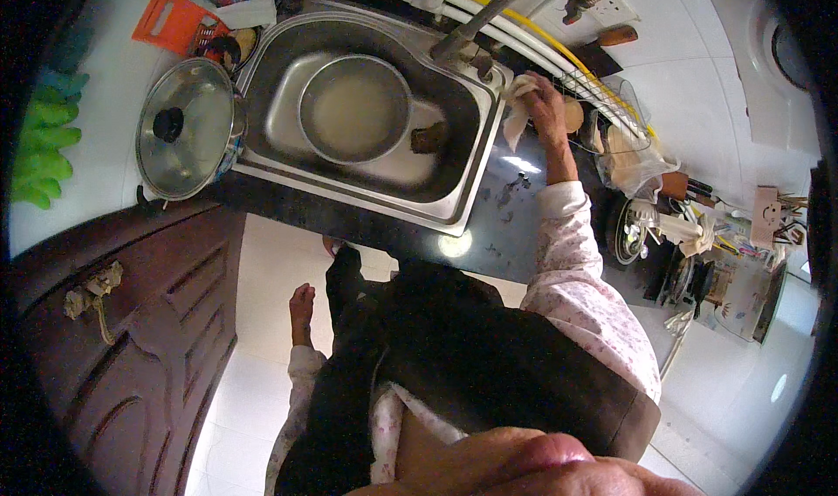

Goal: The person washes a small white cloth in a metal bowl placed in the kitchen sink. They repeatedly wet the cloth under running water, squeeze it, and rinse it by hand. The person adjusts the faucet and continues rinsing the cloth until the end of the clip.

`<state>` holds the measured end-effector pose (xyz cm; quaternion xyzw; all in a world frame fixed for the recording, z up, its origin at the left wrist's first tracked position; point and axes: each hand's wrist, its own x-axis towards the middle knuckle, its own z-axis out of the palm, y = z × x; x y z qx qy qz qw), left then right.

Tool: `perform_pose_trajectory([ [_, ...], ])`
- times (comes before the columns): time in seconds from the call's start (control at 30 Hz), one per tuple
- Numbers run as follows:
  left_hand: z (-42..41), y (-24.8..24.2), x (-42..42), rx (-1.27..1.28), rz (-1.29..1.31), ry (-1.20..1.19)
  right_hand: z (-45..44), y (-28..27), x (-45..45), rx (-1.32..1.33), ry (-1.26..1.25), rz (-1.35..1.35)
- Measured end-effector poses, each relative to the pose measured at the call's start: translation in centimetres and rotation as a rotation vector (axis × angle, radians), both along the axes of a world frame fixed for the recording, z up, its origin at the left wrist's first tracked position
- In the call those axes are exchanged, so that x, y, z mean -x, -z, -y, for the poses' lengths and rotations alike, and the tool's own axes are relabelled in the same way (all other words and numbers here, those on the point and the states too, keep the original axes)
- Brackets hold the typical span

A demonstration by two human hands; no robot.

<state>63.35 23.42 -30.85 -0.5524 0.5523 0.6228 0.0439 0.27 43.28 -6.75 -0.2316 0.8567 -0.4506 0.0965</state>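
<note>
My right hand [546, 103] grips a pale, crumpled cloth [517, 113] at the counter beside the sink's right rim. Below it, the dark countertop [494, 198] shows wet-looking patches and a bright light reflection. In the stainless steel sink [366, 181] sits a round metal basin [317, 149] filled with cloudy liquid. A dark brown piece, perhaps a scouring pad [429, 138], lies to the right of the basin. My left hand [302, 303] hangs low at my side, away from the counter; its fingers look loosely curled, and nothing can be made out in them.
A glass-lidded pot [190, 159] stands left of the sink, near an orange grater [173, 21]. The faucet [484, 18] reaches over the sink's back. Along the right wall are a wire basket [615, 113], a plastic bag [645, 178] and pans [684, 276]. Green rubber gloves [49, 142] hang left.
</note>
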Motion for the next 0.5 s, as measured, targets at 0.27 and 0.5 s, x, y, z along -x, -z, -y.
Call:
perform_pose_trajectory([
  [0.27, -1.1, 2.7, -2.4, 0.019, -0.037, 0.014, 6.5, 1.6, -3.7, -0.278, -0.067, -0.222],
  [0.5, -0.5, -1.2, 0.5, -0.045, 0.008, 0.006, 2.8, 2.4, -2.6, 0.058, 0.052, -0.149],
])
